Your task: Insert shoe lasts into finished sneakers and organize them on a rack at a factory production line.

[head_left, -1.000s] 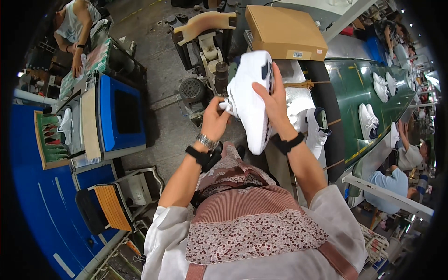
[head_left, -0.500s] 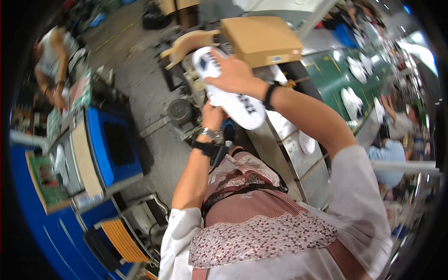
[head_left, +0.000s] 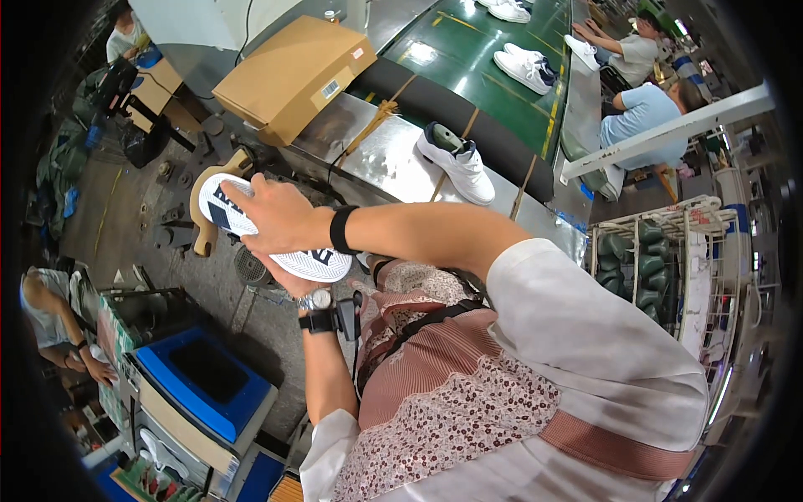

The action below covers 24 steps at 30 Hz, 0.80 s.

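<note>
A white shoe (head_left: 224, 203) is held sole up, its patterned white sole with dark markings facing me. Across the middle of that sole lies my right hand (head_left: 280, 216), fingers wrapped over it toward the far end. My left hand (head_left: 288, 280) grips the shoe from beneath; its fingers are mostly hidden behind the shoe. Just beyond the shoe's far end is a curved tan wooden piece (head_left: 203, 201) on a machine. Another white shoe (head_left: 458, 161) stands on the metal ledge (head_left: 401, 180) to the right of my hands.
A cardboard box (head_left: 293, 75) sits on the ledge's far end. Beyond runs a green conveyor (head_left: 468, 63) carrying white shoes (head_left: 523, 69). A blue-framed machine (head_left: 196, 376) stands at lower left, near a person (head_left: 58, 318). More people sit past the conveyor. At right is a wire rack (head_left: 669, 259) with dark green shapes.
My view has swung to the right, so the box and conveyor sit further left and the rack has appeared. Both hands still hold the shoe, now tilted closer to level in view.
</note>
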Available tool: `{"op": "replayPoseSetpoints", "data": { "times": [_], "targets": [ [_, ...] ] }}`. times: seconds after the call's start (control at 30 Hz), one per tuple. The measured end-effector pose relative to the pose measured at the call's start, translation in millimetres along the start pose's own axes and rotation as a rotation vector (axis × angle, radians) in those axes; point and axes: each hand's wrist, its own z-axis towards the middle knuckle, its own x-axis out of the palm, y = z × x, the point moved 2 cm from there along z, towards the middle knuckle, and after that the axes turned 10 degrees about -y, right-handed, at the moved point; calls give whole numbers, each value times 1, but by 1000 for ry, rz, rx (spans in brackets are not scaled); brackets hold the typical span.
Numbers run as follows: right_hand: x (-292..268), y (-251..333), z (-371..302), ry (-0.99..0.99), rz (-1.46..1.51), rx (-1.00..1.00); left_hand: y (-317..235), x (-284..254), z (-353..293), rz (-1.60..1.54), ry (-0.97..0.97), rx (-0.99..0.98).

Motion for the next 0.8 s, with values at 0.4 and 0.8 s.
{"op": "replayPoseSetpoints", "data": {
  "times": [0.4,0.8],
  "targets": [
    [-18,5,-21,-119,101,-3,9,0,4,-67,94,46],
    [-59,-15,-131,-188,1228,771,-7,-79,-88,335,38,-98]
  ]
}}
